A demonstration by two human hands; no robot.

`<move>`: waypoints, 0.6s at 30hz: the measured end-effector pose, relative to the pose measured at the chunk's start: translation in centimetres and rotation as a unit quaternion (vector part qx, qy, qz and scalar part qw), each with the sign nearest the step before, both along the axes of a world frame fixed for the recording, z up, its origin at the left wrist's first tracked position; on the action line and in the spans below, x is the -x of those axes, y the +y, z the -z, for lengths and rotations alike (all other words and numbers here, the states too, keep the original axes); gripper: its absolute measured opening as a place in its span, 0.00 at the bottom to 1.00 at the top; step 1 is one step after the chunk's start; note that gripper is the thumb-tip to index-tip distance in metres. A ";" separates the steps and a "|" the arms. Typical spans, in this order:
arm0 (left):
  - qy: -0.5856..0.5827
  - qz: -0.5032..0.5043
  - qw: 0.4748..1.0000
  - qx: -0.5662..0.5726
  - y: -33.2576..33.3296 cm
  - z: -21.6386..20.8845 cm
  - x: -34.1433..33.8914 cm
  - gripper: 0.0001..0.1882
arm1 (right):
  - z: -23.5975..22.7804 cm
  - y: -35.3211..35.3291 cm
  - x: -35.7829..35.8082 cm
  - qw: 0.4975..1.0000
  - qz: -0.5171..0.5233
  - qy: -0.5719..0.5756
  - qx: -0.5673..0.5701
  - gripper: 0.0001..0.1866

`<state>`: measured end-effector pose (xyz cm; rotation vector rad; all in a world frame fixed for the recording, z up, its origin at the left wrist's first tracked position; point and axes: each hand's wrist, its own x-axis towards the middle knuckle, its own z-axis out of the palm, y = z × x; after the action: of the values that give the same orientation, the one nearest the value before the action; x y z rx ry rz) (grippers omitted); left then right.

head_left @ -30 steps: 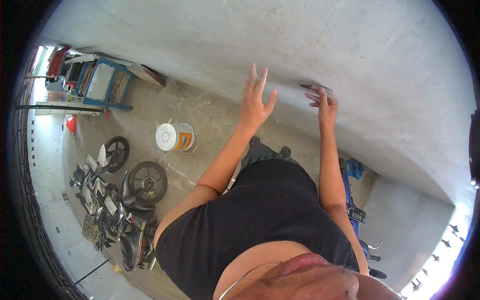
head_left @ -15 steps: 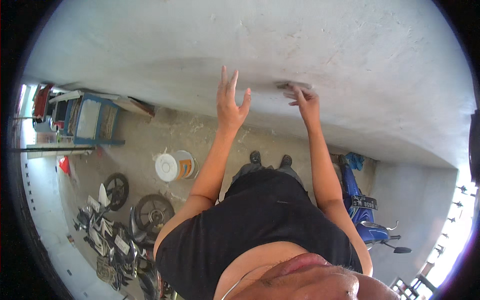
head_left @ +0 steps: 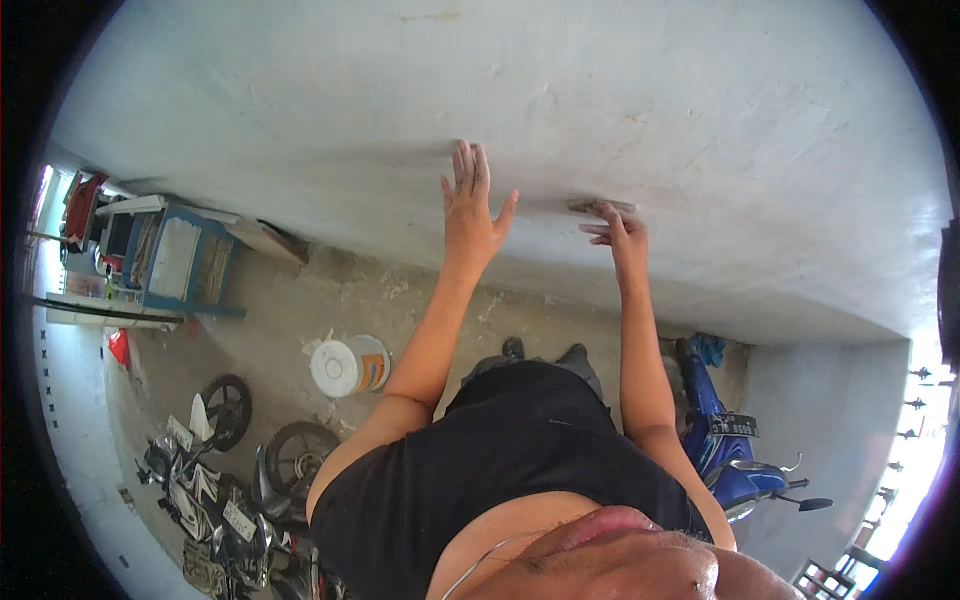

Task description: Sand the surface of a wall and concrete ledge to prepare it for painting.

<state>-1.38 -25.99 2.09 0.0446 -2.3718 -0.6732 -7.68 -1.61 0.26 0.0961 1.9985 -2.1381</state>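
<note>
A light grey plastered wall [head_left: 340,90] rises in front of me. My right hand [head_left: 622,240] grips a thin, flat, grey-brown sandpaper-like piece [head_left: 580,205], seen nearly edge-on against the wall. Its exact kind is hard to make out. Fingers of that hand are bent around the near side of the piece. To its left, my left hand [head_left: 472,212] is open and holds nothing. Its fingers point up, the thumb stands apart, and the fingertips appear to rest on the wall, with darkish smudges on the fingers.
A white bucket [head_left: 338,368] with a lid stands on the concrete floor [head_left: 270,300] to my left. Beyond it are parked motorcycles [head_left: 225,500] and a blue-framed cabinet [head_left: 180,258]. A blue motorbike [head_left: 735,460] stands close on my right, near a side wall [head_left: 830,410].
My right hand and the flat piece have moved lower on the wall and slightly right. My left hand has shifted a little right, its fingers now closer together and at the wall.
</note>
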 end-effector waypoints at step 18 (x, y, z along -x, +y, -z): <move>-0.067 -0.026 0.995 0.064 -1.6 1.1 0.4 0.42 | -3.7 1.2 -0.5 0.699 0.344 0.392 -0.489 0.38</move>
<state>-1.74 -27.57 0.96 0.0988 -2.5287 -0.5063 -7.19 -0.36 3.92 0.1109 3.9581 -1.0336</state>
